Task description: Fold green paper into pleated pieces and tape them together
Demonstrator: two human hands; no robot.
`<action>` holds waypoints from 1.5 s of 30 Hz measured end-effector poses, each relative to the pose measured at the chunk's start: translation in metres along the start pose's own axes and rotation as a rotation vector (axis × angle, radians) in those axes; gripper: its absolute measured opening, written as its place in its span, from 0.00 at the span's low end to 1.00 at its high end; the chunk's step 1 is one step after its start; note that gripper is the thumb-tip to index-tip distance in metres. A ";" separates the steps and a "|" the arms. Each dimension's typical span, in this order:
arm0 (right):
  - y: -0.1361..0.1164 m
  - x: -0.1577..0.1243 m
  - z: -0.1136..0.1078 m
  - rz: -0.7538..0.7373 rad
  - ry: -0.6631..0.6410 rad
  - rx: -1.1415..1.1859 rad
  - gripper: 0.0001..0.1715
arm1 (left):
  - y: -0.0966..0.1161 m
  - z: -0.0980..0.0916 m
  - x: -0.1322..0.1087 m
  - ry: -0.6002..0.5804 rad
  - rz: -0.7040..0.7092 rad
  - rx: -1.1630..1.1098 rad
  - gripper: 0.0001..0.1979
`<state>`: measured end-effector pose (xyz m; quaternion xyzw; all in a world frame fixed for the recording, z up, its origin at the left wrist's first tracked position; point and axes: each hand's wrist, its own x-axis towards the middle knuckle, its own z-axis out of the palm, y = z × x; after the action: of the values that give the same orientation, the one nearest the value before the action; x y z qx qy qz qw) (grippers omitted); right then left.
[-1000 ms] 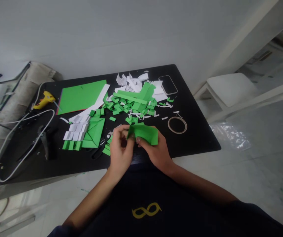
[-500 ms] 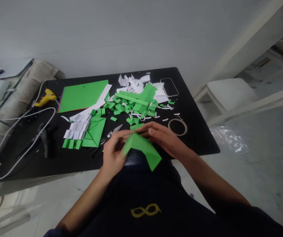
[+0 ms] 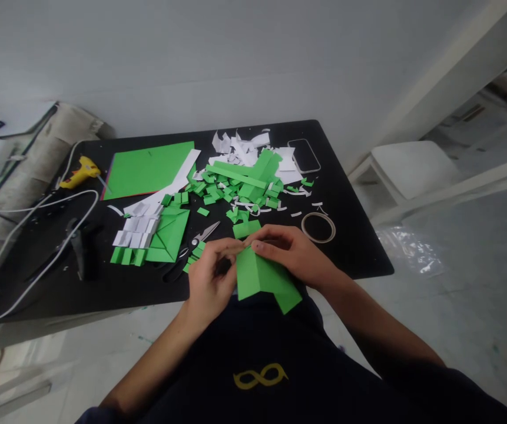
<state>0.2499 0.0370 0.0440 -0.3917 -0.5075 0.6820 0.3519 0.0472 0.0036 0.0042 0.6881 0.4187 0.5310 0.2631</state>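
Evidently, a folded green paper [image 3: 259,272] is held up at the near edge of the table [image 3: 353,256], in front of a dark shirt. Its left upper edge is pinched by the left hand [image 3: 211,271], the fingers curled and the thumb brought in close. Its upper right part is gripped by the right hand [image 3: 297,253], thumb on top, the other fingers bent behind; how firmly it is pressed cannot be told.

Since only the upper edge is held and the lower flaps hang free, the crease could be skewed if the two grips are pulled unevenly. The sheet could also be crumpled by too hard a squeeze, or dropped off the table if both pinches are loosened at once. A loose green piece [image 3: 247,228] lies just beyond the fingertips and could be brushed aside by a knuckle. To the left, the open scissors [image 3: 200,237] are left with blades bared, so a finger could be nicked by a careless sideways reach.
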 end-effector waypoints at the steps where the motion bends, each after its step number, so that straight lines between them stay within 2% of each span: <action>1: 0.001 0.000 0.001 0.002 0.008 0.002 0.16 | 0.001 0.001 0.000 -0.005 -0.005 -0.007 0.16; 6: 0.004 -0.001 0.005 -0.013 0.054 0.017 0.16 | 0.008 0.001 0.003 0.026 -0.052 -0.065 0.16; 13: 0.002 -0.005 0.009 -0.062 0.105 -0.065 0.15 | 0.015 0.002 0.003 0.008 -0.116 -0.173 0.16; 17: 0.000 -0.008 0.005 -0.032 0.071 -0.063 0.19 | 0.018 0.004 0.005 0.039 -0.200 -0.288 0.15; 20: 0.004 -0.013 -0.002 0.040 0.014 0.069 0.22 | 0.019 0.004 0.006 0.066 -0.230 -0.283 0.15; 22: 0.010 -0.017 -0.007 0.049 -0.030 0.202 0.27 | 0.019 0.003 0.008 0.089 -0.257 -0.266 0.16; 24: 0.015 -0.022 -0.007 -0.049 -0.058 0.270 0.38 | 0.019 0.003 0.010 0.115 -0.311 -0.245 0.16; 26: 0.020 -0.026 -0.002 -0.199 -0.035 0.165 0.54 | 0.019 0.004 0.012 0.139 -0.375 -0.226 0.16; 27: 0.022 -0.027 0.003 -0.223 0.015 0.069 0.58 | 0.018 0.004 0.013 0.149 -0.402 -0.220 0.16; 28: 0.023 -0.027 0.009 -0.236 0.087 -0.015 0.57 | 0.017 0.005 0.014 0.155 -0.419 -0.218 0.16; 31: 0.030 -0.023 0.026 -0.257 0.300 -0.097 0.34 | 0.014 0.007 0.015 0.155 -0.407 -0.236 0.15; 34: 0.037 -0.017 0.033 -0.283 0.397 -0.096 0.19 | 0.011 0.008 0.014 0.149 -0.372 -0.256 0.14; 40: 0.034 -0.014 0.031 -0.303 0.458 -0.074 0.09 | 0.010 0.009 0.014 0.137 -0.363 -0.265 0.08; 45: 0.032 -0.014 0.033 -0.349 0.487 -0.058 0.07 | 0.011 0.012 0.014 0.108 -0.359 -0.282 0.09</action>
<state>0.2239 0.0036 0.0215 -0.4604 -0.4871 0.4825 0.5640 0.0626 0.0111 0.0168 0.5297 0.4695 0.5651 0.4239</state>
